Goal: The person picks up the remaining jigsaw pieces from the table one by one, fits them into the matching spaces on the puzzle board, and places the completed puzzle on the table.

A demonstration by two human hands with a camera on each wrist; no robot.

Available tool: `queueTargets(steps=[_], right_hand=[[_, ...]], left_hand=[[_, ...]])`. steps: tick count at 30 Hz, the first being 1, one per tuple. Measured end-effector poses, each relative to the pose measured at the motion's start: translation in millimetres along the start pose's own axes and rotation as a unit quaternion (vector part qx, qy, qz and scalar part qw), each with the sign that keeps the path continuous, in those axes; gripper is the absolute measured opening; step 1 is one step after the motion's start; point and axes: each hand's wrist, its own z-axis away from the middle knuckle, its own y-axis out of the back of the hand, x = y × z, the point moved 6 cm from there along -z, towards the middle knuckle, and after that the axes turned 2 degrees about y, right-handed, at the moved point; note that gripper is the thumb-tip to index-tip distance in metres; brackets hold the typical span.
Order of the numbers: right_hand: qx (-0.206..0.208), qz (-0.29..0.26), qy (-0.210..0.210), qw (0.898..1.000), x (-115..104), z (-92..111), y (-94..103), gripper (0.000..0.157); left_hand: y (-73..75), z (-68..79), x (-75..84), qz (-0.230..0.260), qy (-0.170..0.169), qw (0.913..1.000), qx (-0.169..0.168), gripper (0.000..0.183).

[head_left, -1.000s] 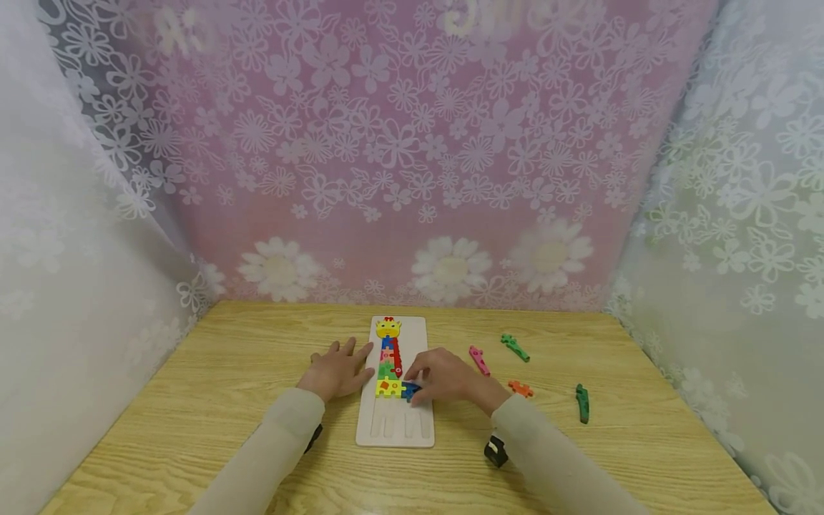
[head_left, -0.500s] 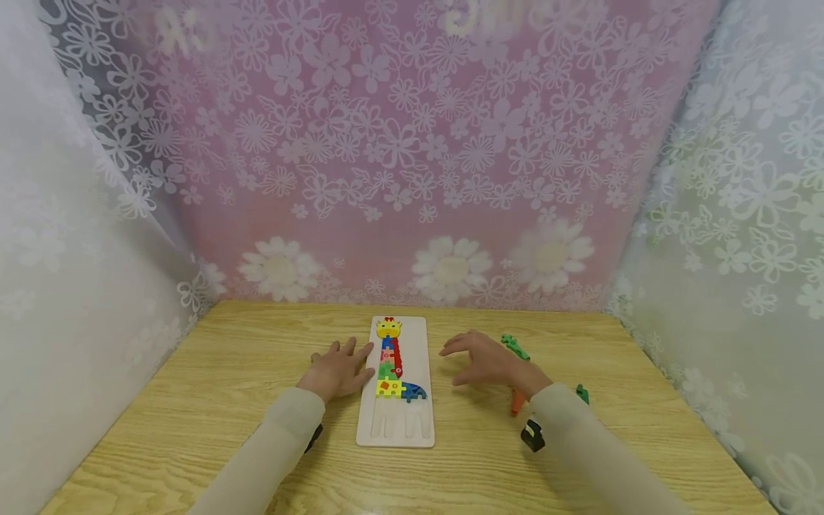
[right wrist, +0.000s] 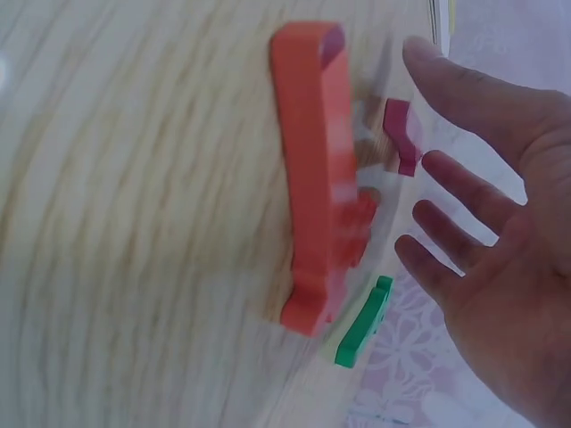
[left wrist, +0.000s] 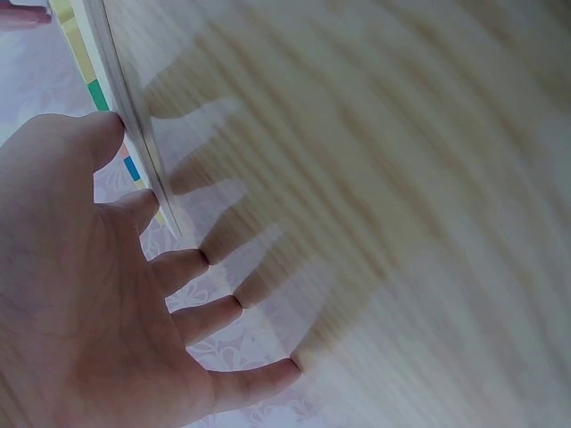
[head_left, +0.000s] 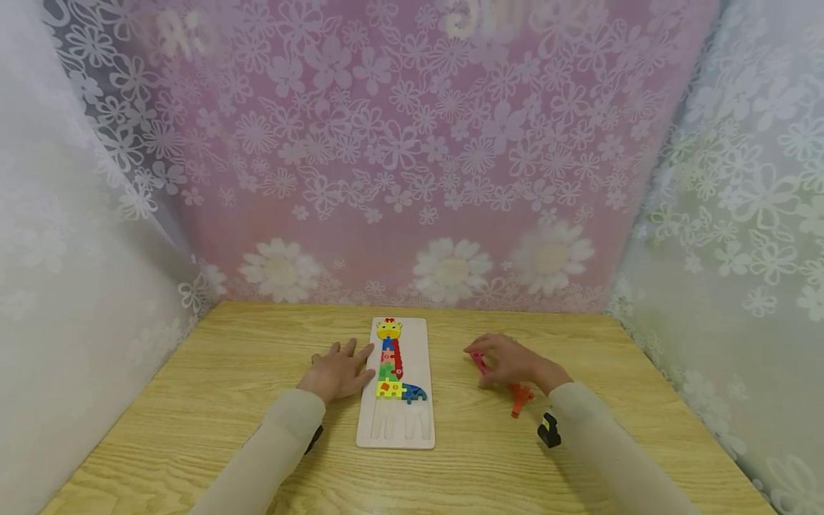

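Observation:
A pale wooden puzzle board [head_left: 415,350] lies in the middle of the table with a colourful giraffe on it: a yellow head [head_left: 389,329], a neck of several pieces, a yellow body piece [head_left: 389,389] and a blue piece [head_left: 414,393]. My left hand [head_left: 336,370] rests spread at the board's left side, thumb and index finger touching its edge [left wrist: 125,98]. Over a pink puzzle piece [head_left: 478,361] my right hand [head_left: 511,361] is spread, thumb and fingers apart on either side of it. In the right wrist view the pink piece [right wrist: 400,134] lies beyond the fingertips.
Just below my right hand is an orange puzzle piece [head_left: 519,399], large in the right wrist view. A green piece [right wrist: 364,325] lies near it there, hidden by my hand in the head view. Floral curtains [head_left: 412,143] stand behind the table.
My right hand has let go of the blue piece, which stays on the board, and has moved right to the pink piece. My left hand has kept its place.

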Motion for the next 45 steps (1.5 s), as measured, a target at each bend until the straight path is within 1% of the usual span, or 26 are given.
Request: queueTargets(steps=[4,7,11,15,19,23,30,38,45], right_hand=[[-0.005,-0.013,0.012,1.000,2.2,2.6,0.8,0.065],[-0.010,-0.023,0.012,1.000,4.1,3.7,0.6,0.063],[-0.011,-0.021,0.009,1.000,5.3,3.3,0.2,0.057],[-0.013,-0.008,0.004,1.000,6.0,1.4,-0.7,0.053],[-0.015,0.003,-0.003,1.000,7.6,0.1,-1.6,0.058],[-0.019,0.000,-0.014,1.000,6.3,0.4,-1.0,0.062],[-0.026,-0.006,-0.039,0.999,2.9,0.6,0.8,0.064],[-0.028,-0.020,-0.051,0.998,0.8,-1.5,-1.0,0.063],[-0.011,0.013,-0.045,0.999,-12.0,-5.1,-3.1,0.064]], left_hand=[[0.7,0.7,0.5,0.007,-0.001,1.0000,0.002,0.065],[1.0,1.0,0.5,0.009,-0.001,0.9999,0.005,0.065],[1.0,0.8,0.2,0.007,-0.001,0.9999,0.007,0.065],[0.7,0.5,-0.4,0.008,0.000,0.9999,0.006,0.065],[0.8,0.8,-0.6,0.012,0.000,0.9999,0.005,0.065],[1.0,1.2,-0.8,0.014,-0.002,0.9999,0.005,0.065],[0.0,0.8,-1.6,0.011,-0.002,0.9999,0.008,0.065],[0.4,1.3,-1.5,0.014,-0.003,0.9999,0.006,0.065],[1.0,0.4,-1.1,0.015,-0.002,0.9999,0.005,0.065]])
